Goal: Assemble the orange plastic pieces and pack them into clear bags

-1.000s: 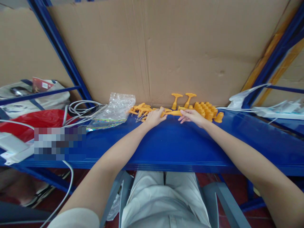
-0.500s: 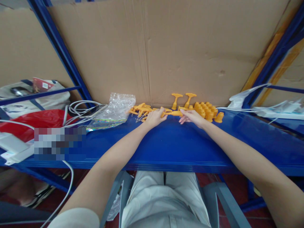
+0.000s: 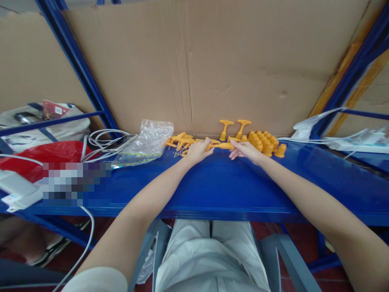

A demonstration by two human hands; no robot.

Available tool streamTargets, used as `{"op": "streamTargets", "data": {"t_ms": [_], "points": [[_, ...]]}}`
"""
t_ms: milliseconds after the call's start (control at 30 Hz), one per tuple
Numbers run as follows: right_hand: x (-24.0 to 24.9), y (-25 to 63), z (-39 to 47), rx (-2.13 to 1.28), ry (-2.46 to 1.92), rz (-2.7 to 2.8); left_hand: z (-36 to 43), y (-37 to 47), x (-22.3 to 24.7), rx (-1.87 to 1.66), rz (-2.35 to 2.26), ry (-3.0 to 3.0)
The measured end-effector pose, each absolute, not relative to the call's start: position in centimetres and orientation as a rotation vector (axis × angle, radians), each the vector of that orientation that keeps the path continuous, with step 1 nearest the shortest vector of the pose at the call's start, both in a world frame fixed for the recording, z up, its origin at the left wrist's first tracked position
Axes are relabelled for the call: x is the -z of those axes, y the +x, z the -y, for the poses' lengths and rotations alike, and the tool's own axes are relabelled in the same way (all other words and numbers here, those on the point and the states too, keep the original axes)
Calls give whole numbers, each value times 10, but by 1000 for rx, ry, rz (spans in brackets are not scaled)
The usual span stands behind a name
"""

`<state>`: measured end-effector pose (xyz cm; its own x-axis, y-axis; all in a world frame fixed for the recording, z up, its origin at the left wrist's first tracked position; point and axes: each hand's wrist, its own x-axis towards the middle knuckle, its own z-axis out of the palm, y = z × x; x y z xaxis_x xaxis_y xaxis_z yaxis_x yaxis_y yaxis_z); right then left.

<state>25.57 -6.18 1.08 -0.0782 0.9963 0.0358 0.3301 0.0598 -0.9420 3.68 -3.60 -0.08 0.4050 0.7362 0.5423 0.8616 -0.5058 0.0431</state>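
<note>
Orange piece [image 3: 225, 145]: held crosswise between both hands, over the far half of the blue table [image 3: 206, 182], near its middle; a ridged shaft shows toward the left, a thicker barrel toward the right.
Left hand [image 3: 198, 150]: fingers curled and pressed round the piece's left end, mostly hiding it; that end may be a handle, but it is too small and covered to be sure.
Right hand [image 3: 246, 150]: thumb and forefinger pinching the barrel's right end, the other fingers loosely extended.
Loose orange parts [image 3: 182, 141]: heaped toward the table's back edge, left of its middle, just beside the left hand.
Small metallic bits [image 3: 177, 154]: scattered on the table in front of that heap.
T-handled pieces [image 3: 242, 129]: two, standing at the table's back edge, handles up, the right one leaning.
Orange cups [image 3: 263, 142]: grouped in rows toward the table's back edge, right of its middle, beside the right hand.
Clear bag [image 3: 152, 138]: crumpled on the table's left part.
White cables [image 3: 105, 140]: looped near the table's left end.
Cardboard [image 3: 212, 65]: upright behind the table.
</note>
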Motion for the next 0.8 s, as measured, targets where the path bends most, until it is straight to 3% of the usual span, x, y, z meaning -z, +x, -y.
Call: {"op": "streamTargets", "data": {"t_ms": [367,600,800], "points": [[-3,259,54,-952,-1362,1618,38,37,-3,713,1410,-2419],[19,265,35,-15,-976,2139,36,35,-3,653,1438,-2422],[15,262,49,463,-1070,2423,34,34,-3,684,1389,-2468]]}}
